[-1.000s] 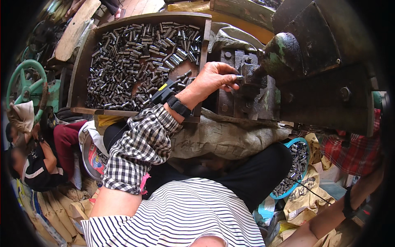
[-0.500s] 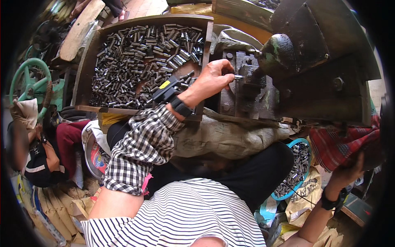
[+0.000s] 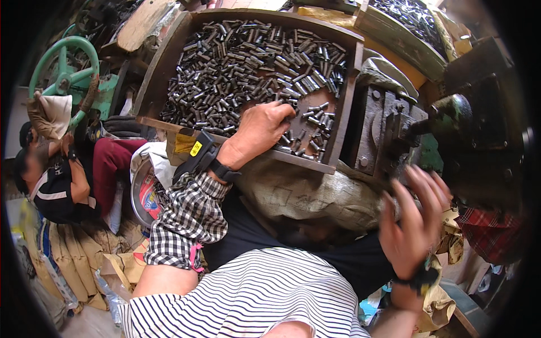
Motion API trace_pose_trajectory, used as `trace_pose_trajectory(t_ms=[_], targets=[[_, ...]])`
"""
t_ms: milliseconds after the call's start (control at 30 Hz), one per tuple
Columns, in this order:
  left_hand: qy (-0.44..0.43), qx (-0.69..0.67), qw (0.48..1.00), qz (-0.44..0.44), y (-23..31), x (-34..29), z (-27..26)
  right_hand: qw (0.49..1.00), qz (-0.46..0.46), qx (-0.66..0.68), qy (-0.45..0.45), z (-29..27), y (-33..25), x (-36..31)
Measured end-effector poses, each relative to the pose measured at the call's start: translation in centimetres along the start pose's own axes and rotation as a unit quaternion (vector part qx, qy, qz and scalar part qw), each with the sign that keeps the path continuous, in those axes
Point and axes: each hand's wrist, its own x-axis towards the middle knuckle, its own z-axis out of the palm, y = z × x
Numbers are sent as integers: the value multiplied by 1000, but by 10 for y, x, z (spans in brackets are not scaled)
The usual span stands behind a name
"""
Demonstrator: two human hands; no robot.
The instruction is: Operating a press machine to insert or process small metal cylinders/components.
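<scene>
My left hand [image 3: 260, 133] reaches over the near side of a wooden tray [image 3: 142, 93], its fingers curled down at the small metal tubes [image 3: 225, 73] heaped there. The fingertips are partly hidden, so what they pinch cannot be made out. More loose tubes [image 3: 316, 119] lie beside the hand in the tray's right part. My right hand [image 3: 414, 217] is raised in front of the press, blurred, with its fingers spread and nothing in them. A dark, greasy press [image 3: 456, 118] stands at the right, its die block [image 3: 397, 127] beside the tray.
A sack [image 3: 315, 194] hangs below the tray and press. Red checked cloth [image 3: 487, 234] is at the right. Another box of metal pieces [image 3: 408, 19] stands at the back. A green handwheel [image 3: 63, 84] and another person [image 3: 62, 180] are at the left.
My left hand has moved from the press die, where it held a small metal tube, into the tray. My right hand has come up from beside the checked cloth. The view has shifted.
</scene>
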Motion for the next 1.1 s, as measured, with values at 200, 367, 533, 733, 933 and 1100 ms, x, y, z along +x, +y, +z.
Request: trace_pose_trajectory(t_ms=[200, 367, 533, 733, 933, 1100], targets=[[-64, 25, 995, 70, -4, 0, -1, 995, -61, 40, -62, 153, 36, 51], [-93, 41, 991, 92, 10, 2, 13, 991, -13, 13, -130, 228, 48, 87], [-115, 61, 990, 61, 10, 10, 25, 990, -9, -12, -143, 251, 33, 98], [-98, 97, 990, 42, 14, 17, 31, 985, 1, -48, -165, 247, 38, 97], [-78, 123, 986, 82, 8, 14, 35, 982, 7, -17, -190, 249, 39, 96], [-98, 117, 986, 67, 10, 10, 33, 985, 48, 52, -155, 223, 30, 79]])
